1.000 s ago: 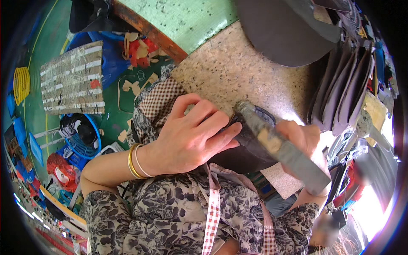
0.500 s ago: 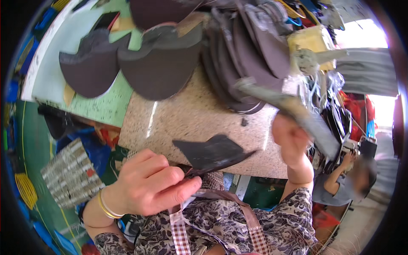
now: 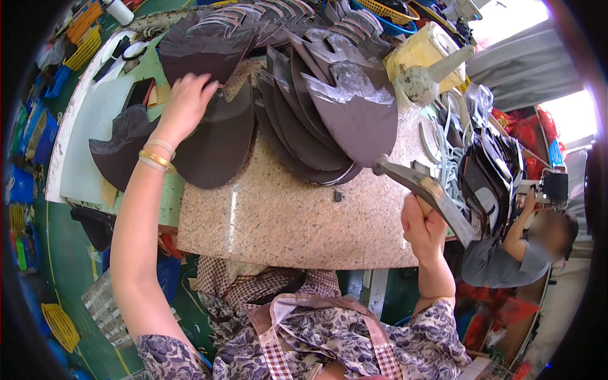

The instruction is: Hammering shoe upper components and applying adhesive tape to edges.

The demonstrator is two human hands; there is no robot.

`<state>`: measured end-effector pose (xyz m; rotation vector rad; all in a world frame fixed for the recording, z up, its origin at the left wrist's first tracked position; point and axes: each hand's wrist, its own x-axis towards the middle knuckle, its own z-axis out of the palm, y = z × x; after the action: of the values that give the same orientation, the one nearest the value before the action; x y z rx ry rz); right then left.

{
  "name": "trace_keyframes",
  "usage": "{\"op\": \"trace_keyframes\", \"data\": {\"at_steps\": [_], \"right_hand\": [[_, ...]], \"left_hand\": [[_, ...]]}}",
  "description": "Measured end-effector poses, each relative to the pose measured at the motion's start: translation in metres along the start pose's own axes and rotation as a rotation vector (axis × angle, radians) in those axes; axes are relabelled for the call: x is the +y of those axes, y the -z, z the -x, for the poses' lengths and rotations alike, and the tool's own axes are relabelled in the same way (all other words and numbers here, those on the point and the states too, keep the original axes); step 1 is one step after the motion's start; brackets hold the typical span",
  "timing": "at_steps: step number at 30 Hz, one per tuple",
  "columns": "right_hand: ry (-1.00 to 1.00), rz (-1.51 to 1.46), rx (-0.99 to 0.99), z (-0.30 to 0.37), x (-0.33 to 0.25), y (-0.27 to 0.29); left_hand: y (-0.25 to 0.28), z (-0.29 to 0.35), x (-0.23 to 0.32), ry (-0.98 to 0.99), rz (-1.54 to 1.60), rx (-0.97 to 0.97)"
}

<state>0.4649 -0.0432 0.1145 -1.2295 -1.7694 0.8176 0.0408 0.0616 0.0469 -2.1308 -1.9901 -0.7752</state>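
My left hand [image 3: 187,104] reaches out over the dark brown, leather-like cut pieces at the left, fingers stretched and slightly bent. Its fingertips are at the upper edge of one rounded piece [image 3: 218,149]; whether they touch it I cannot tell. Another piece [image 3: 117,149] lies partly hidden behind my forearm. In my right hand [image 3: 424,228] is a hammer [image 3: 437,193], gripped by its handle and raised over the table's right side. Just left of the hammer, a fanned stack of similar pieces [image 3: 358,123] shows grey smears along the notched edges.
The speckled stone slab [image 3: 272,228] bears a small black bit [image 3: 337,197]. A yellow container [image 3: 424,54] with a crusted stick-like tool stands at the back right. More dark pieces [image 3: 202,54] are heaped behind. At the right, a co-worker [image 3: 506,253] sits beside hanging dark pieces [image 3: 497,183].
My left hand has left the dark piece it held near my lap and moved up and away to the pieces at the left. The hammer, blurred before, is now lower and steadier.
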Motion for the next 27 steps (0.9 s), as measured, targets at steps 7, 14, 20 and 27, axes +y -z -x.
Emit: {"op": "trace_keyframes", "data": {"at_steps": [7,14,20,27], "right_hand": [[-0.139,0.074,-0.255,-0.019,-0.035,-0.03],[0.119,0.129,-0.135,-0.001,-0.032,-0.015],[0.033,0.074,-0.168,0.009,-0.037,-0.009],[0.456,0.297,-0.557,0.035,-0.038,-0.024]], "left_hand": [[0.043,0.035,-0.009,0.086,0.169,-0.267],[0.171,0.063,0.094,-0.061,0.732,-0.394],[0.133,0.091,0.144,-0.182,0.951,-0.735],[0.042,0.123,0.144,-0.221,0.882,-0.627]]}}
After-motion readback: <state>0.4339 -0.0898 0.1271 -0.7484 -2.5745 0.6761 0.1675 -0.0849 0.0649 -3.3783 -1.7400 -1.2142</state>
